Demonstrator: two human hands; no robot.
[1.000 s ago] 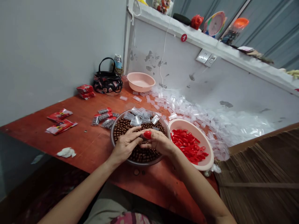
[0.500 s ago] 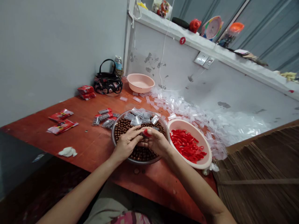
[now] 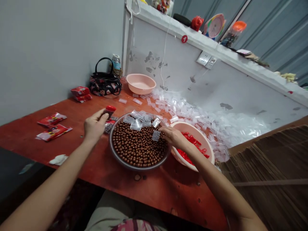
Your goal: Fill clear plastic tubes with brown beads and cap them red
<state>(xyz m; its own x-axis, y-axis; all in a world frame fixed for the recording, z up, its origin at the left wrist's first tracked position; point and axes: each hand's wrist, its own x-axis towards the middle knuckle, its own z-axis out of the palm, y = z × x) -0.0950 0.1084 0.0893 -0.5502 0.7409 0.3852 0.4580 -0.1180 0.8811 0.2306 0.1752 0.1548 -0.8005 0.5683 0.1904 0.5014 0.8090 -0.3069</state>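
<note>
A metal bowl of small brown balls stands in front of me. Left of it, my left hand is closed round a small plastic box with a red cap, dark contents showing below the cap. At the bowl's right side, my right hand has its fingertips pinched at the edge of a clear plastic box over the balls. More clear boxes lie on the balls at the far side. Several filled, red-capped boxes on the table are partly hidden behind my left hand.
Right of the bowl is a pink basin of red caps. A heap of clear boxes lines the wall. Red packets, a handbag and another pink basin stand left and behind. Stacked cardboard is at right.
My hands have parted from over the bowl. The left has carried the red-capped box leftwards; the right has moved right and taken a clear box. The view has shifted slightly.
</note>
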